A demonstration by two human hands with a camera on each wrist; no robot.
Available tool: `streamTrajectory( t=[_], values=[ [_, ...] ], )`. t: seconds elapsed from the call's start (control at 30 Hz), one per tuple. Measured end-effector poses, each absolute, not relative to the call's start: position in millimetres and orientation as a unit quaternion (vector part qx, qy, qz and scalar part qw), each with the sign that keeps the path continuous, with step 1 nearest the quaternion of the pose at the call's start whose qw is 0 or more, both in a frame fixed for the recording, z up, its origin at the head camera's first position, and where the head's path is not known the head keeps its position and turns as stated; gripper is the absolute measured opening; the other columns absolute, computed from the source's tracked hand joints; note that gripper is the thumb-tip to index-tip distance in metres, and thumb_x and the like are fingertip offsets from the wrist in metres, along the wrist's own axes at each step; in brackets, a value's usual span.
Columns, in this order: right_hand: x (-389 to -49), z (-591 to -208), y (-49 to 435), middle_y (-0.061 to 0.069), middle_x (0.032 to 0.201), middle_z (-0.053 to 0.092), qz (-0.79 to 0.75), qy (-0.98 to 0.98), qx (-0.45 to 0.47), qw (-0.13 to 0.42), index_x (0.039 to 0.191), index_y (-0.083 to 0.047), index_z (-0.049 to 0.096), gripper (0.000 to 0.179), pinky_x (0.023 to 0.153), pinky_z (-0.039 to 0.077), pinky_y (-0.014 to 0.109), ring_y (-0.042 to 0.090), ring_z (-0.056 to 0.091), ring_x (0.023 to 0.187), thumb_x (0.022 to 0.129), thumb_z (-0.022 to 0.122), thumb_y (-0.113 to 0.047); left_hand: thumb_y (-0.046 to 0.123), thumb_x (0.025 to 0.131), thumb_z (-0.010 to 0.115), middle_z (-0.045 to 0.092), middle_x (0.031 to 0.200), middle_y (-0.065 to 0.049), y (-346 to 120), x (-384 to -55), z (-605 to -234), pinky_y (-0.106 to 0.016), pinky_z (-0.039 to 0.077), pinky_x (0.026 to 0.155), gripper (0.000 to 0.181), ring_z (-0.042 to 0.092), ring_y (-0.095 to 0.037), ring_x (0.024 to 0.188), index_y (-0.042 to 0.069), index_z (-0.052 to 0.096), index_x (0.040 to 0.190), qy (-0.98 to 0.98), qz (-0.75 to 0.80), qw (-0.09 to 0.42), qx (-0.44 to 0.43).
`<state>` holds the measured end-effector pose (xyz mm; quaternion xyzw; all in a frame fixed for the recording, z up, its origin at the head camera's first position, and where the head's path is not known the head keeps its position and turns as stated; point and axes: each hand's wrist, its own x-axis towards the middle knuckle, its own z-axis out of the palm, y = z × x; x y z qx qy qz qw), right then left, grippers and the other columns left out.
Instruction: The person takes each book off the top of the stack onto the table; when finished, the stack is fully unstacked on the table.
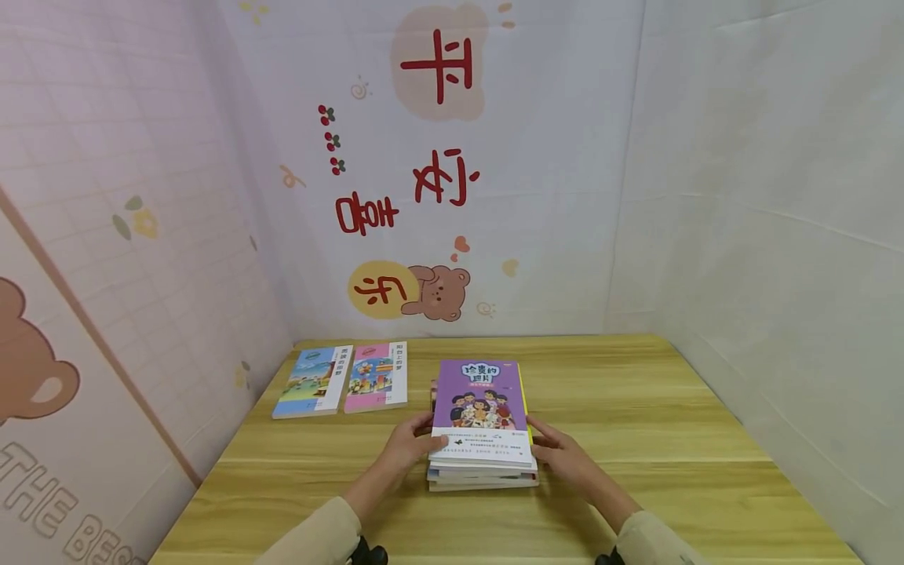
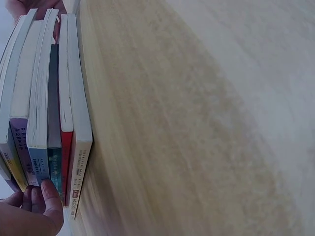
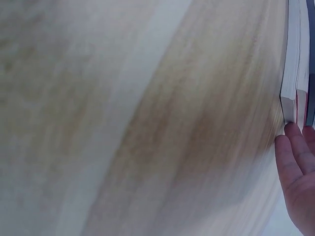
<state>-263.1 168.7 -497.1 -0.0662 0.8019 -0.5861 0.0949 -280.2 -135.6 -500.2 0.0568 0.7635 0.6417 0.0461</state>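
Note:
A stack of several paperback books lies on the table between my two hands. On top is a purple book point(image 1: 462, 396) with cartoon children on its cover and a white lower band. My left hand point(image 1: 413, 441) touches the left side of the stack, its thumb at the top book's edge. In the left wrist view, its fingertips press against the book spines point(image 2: 42, 162). From the opposite side, my right hand point(image 1: 561, 451) touches the stack. The right wrist view has its fairly straight fingers point(image 3: 295, 152) against the lower books' page edges point(image 3: 291, 64).
Two more books, a blue one point(image 1: 311, 382) and a pink one point(image 1: 377, 378), lie side by side at the back left of the wooden table point(image 1: 636, 408). Printed white cloth point(image 1: 551, 157) hangs behind the table and along both sides.

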Motion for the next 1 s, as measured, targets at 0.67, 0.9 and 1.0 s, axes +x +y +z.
streamTrajectory(
  t=[0.67,0.9,1.0],
  values=[
    [-268.1,-501.4,176.0,0.029,0.138,0.052,-0.582,0.802,-0.074,0.113,0.153,-0.011,0.038,0.061,0.089,0.051,0.046,0.036,0.054,0.123,0.097,0.061,-0.014,0.013,0.085,0.079,0.056,0.130,-0.023,-132.3,-280.9,-501.2,-0.047,0.046,0.100,0.066,0.052,-0.035,0.120,-0.010,0.049,0.139,0.775,0.629,0.038,0.053],
    [-267.1,-497.3,173.9,0.031,0.137,0.051,-0.578,0.804,-0.077,0.115,0.153,-0.007,0.037,0.061,0.088,0.051,0.047,0.035,0.056,0.120,0.097,0.061,-0.013,0.006,0.084,0.077,0.056,0.129,-0.025,-132.5,-279.9,-495.8,-0.046,0.047,0.100,0.066,0.053,-0.036,0.117,-0.014,0.045,0.139,0.768,0.639,0.043,0.035],
    [-266.5,-496.2,173.3,0.031,0.137,0.051,-0.579,0.804,-0.077,0.115,0.153,-0.007,0.037,0.061,0.087,0.052,0.047,0.035,0.056,0.119,0.097,0.061,-0.013,0.005,0.084,0.077,0.055,0.130,-0.024,-133.0,-280.7,-495.3,-0.046,0.046,0.101,0.066,0.053,-0.035,0.118,-0.013,0.045,0.140,0.766,0.641,0.046,0.021]
  ],
)
